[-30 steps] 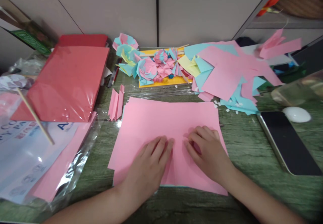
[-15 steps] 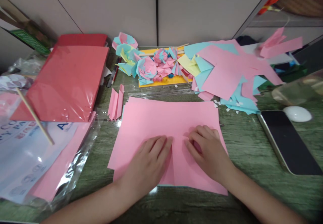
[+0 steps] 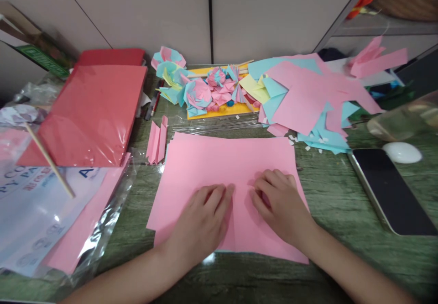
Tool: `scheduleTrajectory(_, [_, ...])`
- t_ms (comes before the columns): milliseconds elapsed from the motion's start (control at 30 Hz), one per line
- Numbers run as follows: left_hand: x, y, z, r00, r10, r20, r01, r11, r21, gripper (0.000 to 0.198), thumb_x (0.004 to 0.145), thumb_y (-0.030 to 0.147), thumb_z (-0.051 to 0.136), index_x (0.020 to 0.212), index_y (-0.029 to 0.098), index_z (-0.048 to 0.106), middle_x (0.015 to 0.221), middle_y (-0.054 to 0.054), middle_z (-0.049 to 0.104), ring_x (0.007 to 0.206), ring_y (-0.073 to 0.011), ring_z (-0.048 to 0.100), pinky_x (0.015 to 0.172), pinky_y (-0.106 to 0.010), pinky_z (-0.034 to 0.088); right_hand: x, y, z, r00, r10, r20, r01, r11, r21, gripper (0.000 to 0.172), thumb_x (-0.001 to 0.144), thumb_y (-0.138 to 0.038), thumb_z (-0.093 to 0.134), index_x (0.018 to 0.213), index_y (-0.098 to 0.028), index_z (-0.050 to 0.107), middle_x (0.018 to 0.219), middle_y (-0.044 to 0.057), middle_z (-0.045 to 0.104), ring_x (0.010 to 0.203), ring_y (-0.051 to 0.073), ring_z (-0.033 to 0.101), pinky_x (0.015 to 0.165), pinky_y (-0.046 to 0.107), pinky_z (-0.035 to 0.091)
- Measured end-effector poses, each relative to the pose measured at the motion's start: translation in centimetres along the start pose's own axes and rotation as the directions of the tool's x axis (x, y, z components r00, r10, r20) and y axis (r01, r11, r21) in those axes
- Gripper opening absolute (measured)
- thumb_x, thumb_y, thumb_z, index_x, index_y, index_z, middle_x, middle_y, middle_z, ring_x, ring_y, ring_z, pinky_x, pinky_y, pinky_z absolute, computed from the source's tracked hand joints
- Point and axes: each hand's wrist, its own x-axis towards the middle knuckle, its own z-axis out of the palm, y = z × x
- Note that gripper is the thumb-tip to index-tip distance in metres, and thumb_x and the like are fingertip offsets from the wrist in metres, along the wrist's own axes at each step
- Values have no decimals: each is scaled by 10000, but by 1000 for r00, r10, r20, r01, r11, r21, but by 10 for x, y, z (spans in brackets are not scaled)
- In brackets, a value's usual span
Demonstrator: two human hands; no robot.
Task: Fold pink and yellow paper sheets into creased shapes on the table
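Observation:
A large pink paper sheet (image 3: 222,162) lies flat on the green table (image 3: 328,190) in front of me. My left hand (image 3: 200,224) rests palm down on its near half, fingers stretched together and flat. My right hand (image 3: 280,203) lies just to the right of it, fingers curled down with the tips pressing the sheet. A thin blue edge of another sheet shows under the pink one's near edge. Neither hand holds anything.
A pleated pink strip (image 3: 157,142) lies left of the sheet. Red paper in plastic wrap (image 3: 89,112) and a wooden stick (image 3: 48,158) lie at the left. Folded paper flowers (image 3: 205,89) and loose pink and blue sheets (image 3: 308,98) fill the back. A phone (image 3: 390,190) lies at the right.

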Motion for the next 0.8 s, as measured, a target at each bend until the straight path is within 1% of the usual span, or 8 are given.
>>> scheduleTrajectory(133, [0, 2, -1, 1000, -18, 16, 18, 1000, 11, 491, 880, 144, 332, 1359, 38, 361, 1329, -122, 492, 1107, -252, 450, 907, -395, 374, 0, 0, 0, 1000, -6, -4, 6, 1000, -1, 146, 871, -232, 456, 797, -190, 575, 828, 45, 555, 805, 205, 451, 731, 372, 282])
scheduleTrajectory(300, [2, 3, -1, 1000, -7, 4, 6, 998, 64, 494, 874, 136, 330, 1345, -8, 370, 1331, -152, 484, 1093, -263, 456, 887, -398, 386, 0, -1, 0, 1000, -10, -14, 11, 1000, 10, 133, 862, -220, 464, 797, -194, 576, 823, 43, 550, 795, 201, 444, 725, 369, 272])
scheduleTrajectory(433, [2, 3, 0, 1000, 2, -11, -1, 997, 80, 482, 876, 145, 329, 1327, -11, 397, 1336, -153, 477, 1100, -270, 452, 894, -403, 383, 0, -3, -1, 1000, -15, -23, 15, 1000, 23, 128, 855, -214, 470, 808, -197, 588, 818, 40, 545, 792, 197, 442, 722, 366, 269])
scheduleTrajectory(500, [1, 3, 0, 1000, -4, -5, 5, 998, 62, 490, 872, 141, 334, 1339, 4, 385, 1337, -143, 476, 1101, -267, 453, 899, -403, 381, 0, -4, -2, 999, -25, -27, 25, 999, 27, 145, 858, -213, 460, 791, -192, 587, 805, 40, 541, 784, 195, 442, 718, 365, 268])
scheduleTrajectory(633, [0, 4, 1, 1000, -22, 11, 22, 1000, 4, 529, 858, 121, 342, 1379, 38, 327, 1276, -113, 529, 1098, -263, 458, 897, -406, 382, 1, -4, -2, 999, -31, -27, 32, 999, 36, 158, 859, -214, 453, 776, -183, 585, 796, 40, 540, 778, 194, 440, 713, 364, 266])
scheduleTrajectory(800, [-1, 4, 2, 999, -23, 31, 23, 1000, 6, 529, 863, 127, 343, 1383, 35, 318, 1301, -119, 508, 1115, -273, 449, 904, -414, 383, 0, -3, -2, 999, -28, -37, 29, 998, 48, 153, 855, -208, 456, 779, -185, 586, 789, 34, 540, 771, 187, 436, 721, 361, 262])
